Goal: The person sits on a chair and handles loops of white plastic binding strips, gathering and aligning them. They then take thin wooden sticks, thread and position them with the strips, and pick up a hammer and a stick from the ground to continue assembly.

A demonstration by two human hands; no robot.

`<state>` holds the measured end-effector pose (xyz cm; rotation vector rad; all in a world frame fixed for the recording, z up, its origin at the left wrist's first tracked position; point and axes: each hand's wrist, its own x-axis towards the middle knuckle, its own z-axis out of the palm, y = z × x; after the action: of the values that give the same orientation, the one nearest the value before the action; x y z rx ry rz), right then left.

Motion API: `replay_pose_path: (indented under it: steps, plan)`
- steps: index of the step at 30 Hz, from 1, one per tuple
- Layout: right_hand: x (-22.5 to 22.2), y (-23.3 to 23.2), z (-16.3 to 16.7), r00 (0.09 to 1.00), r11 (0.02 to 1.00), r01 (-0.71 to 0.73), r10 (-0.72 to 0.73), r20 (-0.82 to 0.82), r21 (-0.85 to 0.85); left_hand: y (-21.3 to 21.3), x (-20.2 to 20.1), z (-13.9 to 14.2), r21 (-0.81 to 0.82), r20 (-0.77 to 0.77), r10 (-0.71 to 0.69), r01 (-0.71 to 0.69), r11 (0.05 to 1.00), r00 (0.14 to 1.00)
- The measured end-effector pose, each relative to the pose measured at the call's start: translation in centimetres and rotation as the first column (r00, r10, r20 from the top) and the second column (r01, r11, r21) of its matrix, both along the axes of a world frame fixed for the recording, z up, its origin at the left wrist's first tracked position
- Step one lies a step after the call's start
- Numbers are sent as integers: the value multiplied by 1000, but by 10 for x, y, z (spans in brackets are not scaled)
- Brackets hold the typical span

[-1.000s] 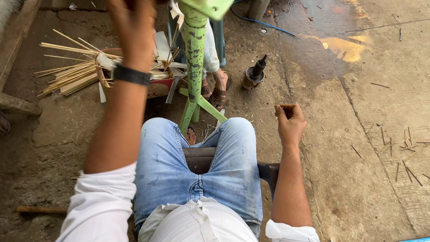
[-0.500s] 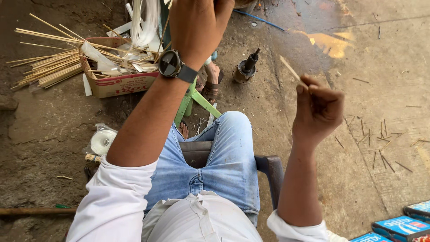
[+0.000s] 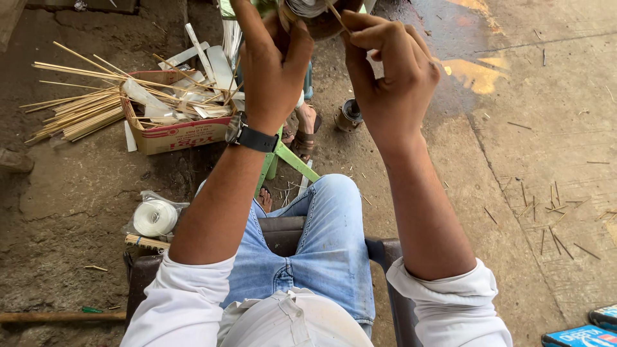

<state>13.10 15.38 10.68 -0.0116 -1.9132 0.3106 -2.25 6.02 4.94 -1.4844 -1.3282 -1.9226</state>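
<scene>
My left hand (image 3: 270,61), with a black wristwatch (image 3: 252,136) on its wrist, is raised at the top of the view and grips a round whitish object (image 3: 307,8) that the frame edge cuts off. My right hand (image 3: 389,71) is up beside it, pinching a thin bamboo stick (image 3: 337,16) whose tip touches that object. Below the hands a green frame leg (image 3: 289,157) runs down toward my knee in blue jeans (image 3: 321,244). I sit on a dark plastic chair (image 3: 379,247).
A cardboard box (image 3: 173,132) full of bamboo sticks and white strips stands at the left, with loose sticks (image 3: 77,112) beside it. A white thread spool (image 3: 154,217) lies by the chair. A small dark bottle (image 3: 350,115) stands ahead. Scattered splinters (image 3: 546,212) and blue packets (image 3: 581,334) lie at right.
My right hand has risen with the stick from beside my knee to meet the left hand at the top. The left hand stayed raised; the view shifted, bringing box and spool into sight.
</scene>
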Motion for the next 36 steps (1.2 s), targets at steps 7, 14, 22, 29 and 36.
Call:
replay_pose_path:
  steps: [7, 14, 22, 29, 36]
  plan:
    - [-24, 11, 7, 981, 966, 141, -165, 98, 217, 0, -13, -9, -244, 105, 68, -41, 969, 992]
    - [-25, 13, 4, 977, 965, 163, -187, 101, 205, -5, -11, -9, -215, 99, 15, 6, 977, 995]
    - [-36, 17, 9, 957, 919, 212, -263, 119, 331, -4, -15, -10, -267, 77, 36, -14, 963, 996]
    - [-43, 10, 12, 939, 901, 230, -304, 158, 367, -6, -15, -5, -255, 55, 50, -35, 966, 997]
    - [-51, 11, 13, 949, 914, 214, -278, 149, 344, -6, -11, -2, -275, 142, 44, -3, 962, 989]
